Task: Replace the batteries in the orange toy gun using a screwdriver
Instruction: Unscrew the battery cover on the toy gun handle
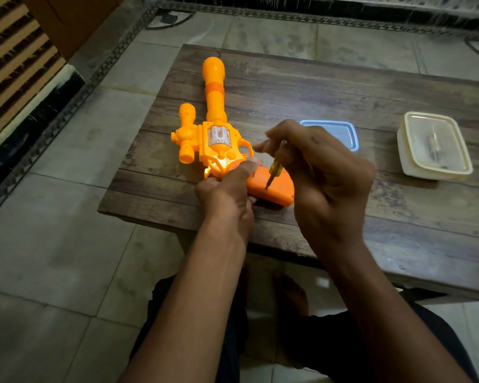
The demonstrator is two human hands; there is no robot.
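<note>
The orange toy gun (215,128) lies flat on the wooden table (329,89), barrel pointing away from me, grip towards me. My left hand (227,200) holds the gun down at the top of the grip, thumb pressed on the body. My right hand (324,172) grips a small screwdriver (274,171) with a yellow handle, held nearly upright. Its tip touches the orange grip (277,189) at a small hole. Most of the handle is hidden in my fingers.
A blue plastic lid (340,134) lies on the table behind my right hand. A cream plastic container (434,146) with small metallic items inside stands at the right. The table's near edge is close to my knees. Tiled floor surrounds the table.
</note>
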